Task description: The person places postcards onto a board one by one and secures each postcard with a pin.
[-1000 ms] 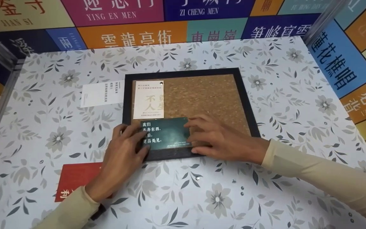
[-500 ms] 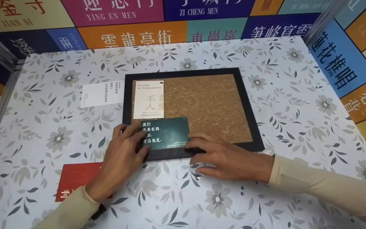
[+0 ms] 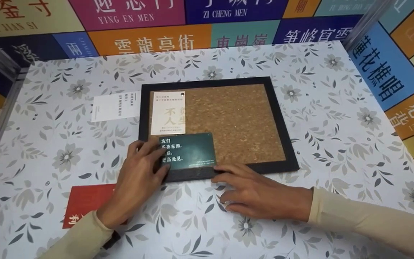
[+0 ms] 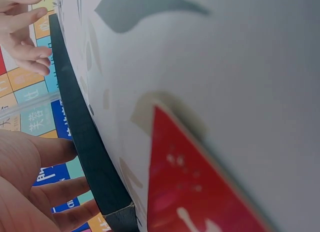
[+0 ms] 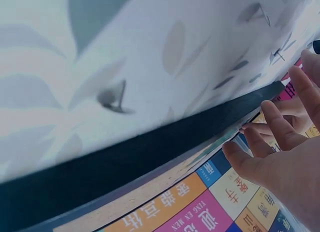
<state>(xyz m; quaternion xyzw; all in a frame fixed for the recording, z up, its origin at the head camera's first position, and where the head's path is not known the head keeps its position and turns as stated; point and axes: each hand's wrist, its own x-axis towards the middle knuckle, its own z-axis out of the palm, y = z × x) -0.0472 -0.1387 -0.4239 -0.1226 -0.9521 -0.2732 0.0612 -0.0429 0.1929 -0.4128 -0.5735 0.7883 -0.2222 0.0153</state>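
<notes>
Green card [image 3: 194, 149] beside cream card [image 3: 168, 115]

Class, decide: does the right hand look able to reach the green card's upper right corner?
Probably yes: the right hand is near the green card, and the left hand covers only the card's left end.

The left hand [image 3: 138, 176] is at the left edge of the green card [image 3: 197, 147], its fingertips touching it. The right hand [image 3: 255, 190] is by the card's near right corner, its fingers a little bent. Both arms [image 3: 365, 212] wear long cream sleeves [image 3: 79, 237].
</notes>
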